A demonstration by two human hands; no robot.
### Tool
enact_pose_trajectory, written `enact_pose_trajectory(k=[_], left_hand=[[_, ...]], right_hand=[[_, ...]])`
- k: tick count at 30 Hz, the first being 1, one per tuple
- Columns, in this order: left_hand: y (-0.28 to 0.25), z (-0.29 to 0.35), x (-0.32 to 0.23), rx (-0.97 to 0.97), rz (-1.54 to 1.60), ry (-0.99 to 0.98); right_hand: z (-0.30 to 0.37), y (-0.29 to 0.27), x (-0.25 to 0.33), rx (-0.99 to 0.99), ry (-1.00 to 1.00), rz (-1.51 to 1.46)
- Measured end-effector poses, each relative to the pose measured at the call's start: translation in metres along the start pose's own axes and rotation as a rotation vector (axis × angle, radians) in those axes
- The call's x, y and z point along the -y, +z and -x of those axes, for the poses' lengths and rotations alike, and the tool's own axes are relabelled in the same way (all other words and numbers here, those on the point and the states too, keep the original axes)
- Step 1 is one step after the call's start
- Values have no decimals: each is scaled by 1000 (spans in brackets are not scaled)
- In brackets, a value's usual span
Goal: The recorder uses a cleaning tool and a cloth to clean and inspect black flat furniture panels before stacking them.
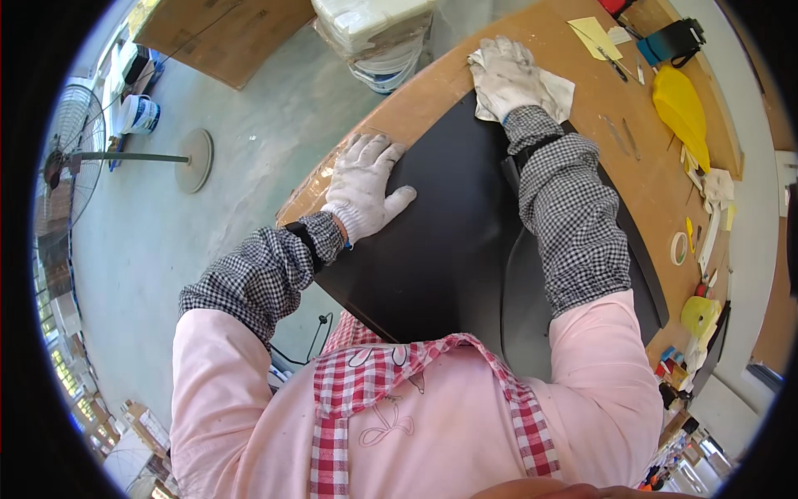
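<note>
A large, smooth black panel (432, 224) lies in front of me on the brown-covered table, reaching back toward my body. My left hand (366, 185), in a white knitted glove, rests with fingers apart on the panel's left edge and the table beside it. At the panel's far end, my right hand (505, 79), also gloved and smudged grey, presses down on a white cloth (559, 93). Its fingers lie close together over the cloth, which sticks out on both sides of the hand. A dark cable or seam runs down the panel near my right forearm.
Along the table's (598, 166) right side lie tweezer-like tools (632, 137), a yellow piece (682, 112), a tape roll (679, 248) and a teal-black item (669, 41). On the floor stand a fan (194, 158), a white bucket (139, 114), a carton (220, 33) and a wrapped stack (374, 33).
</note>
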State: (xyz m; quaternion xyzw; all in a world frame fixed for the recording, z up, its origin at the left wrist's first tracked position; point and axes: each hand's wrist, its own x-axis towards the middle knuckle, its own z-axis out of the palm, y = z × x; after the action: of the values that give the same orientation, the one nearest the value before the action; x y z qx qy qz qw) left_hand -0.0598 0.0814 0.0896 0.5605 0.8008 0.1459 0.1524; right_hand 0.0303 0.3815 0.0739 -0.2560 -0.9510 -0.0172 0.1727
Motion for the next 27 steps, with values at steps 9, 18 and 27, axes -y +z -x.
enact_pose_trajectory(k=[9,18,27], left_hand=[[1,3,2,-26,-26,18],[5,6,3,-17,13,22],[0,8,2,4,-36,-17]], right_hand=[[69,-21,-32,173,-111,103],[29,-17,5,89,4,-147],[213,-114,-68,-25,527,-56]])
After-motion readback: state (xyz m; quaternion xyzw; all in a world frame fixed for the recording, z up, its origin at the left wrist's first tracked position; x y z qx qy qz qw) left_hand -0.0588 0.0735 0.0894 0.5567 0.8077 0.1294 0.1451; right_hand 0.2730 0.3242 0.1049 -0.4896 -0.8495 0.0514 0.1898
